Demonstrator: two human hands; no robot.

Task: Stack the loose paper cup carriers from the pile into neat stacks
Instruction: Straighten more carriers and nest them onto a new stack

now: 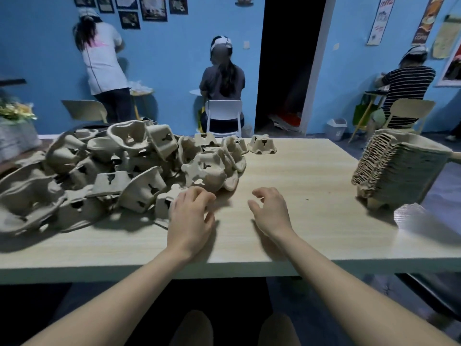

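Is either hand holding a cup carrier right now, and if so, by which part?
No. The left hand and right hand hover, fingers loosely curled, beside the pile.

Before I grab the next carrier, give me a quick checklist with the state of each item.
1. Left hand free: ok, fingers loosely curled, holding nothing.
2. Right hand free: ok, open above the table.
3. Loose carriers within reach: ok, pile starts at the left fingertips.
4. Stack ready: ok, at the right edge, leaning somewhat.
5. Path to the stack: ok, bare tabletop between.
6. Nearest carrier free of its neighbours: cannot tell.
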